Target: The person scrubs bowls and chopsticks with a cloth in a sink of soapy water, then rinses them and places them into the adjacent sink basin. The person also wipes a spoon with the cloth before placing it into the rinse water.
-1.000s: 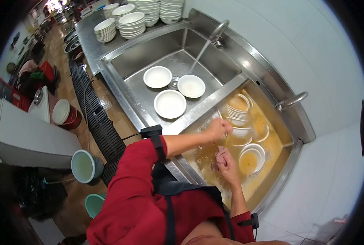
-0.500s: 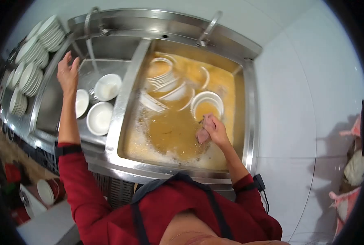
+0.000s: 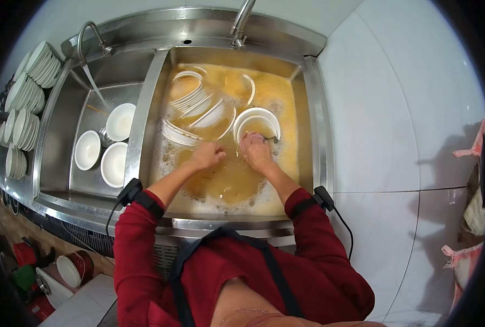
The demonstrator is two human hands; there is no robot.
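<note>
My right hand point(image 3: 257, 155) is at the near rim of a round white bowl point(image 3: 275, 124) in the right sink, closed on a pinkish cloth point(image 3: 252, 138) that reaches inside the bowl. A small dark strip shows beside the fingers. My left hand point(image 3: 208, 155) hovers over the cloudy water just left of it, fingers curled, with nothing visible in them. Beyond my left hand, a stack of white bowls point(image 3: 190, 102) leans in the water, with half-sunken white dishes point(image 3: 180, 134) nearer to me.
Three white bowls, one of them a small bowl point(image 3: 87, 150), sit in the left sink point(image 3: 57, 158) under a running faucet point(image 3: 84, 46). Stacked white plates point(image 3: 25, 92) line the far left counter. A metal divider point(image 3: 146, 109) separates the sinks; a second faucet point(image 3: 239, 27) stands behind the right one.
My left hand has come from over the left sink to the right sink, its fingers now curled. My right hand has moved the cloth into the bowl. The camera view has shifted.
</note>
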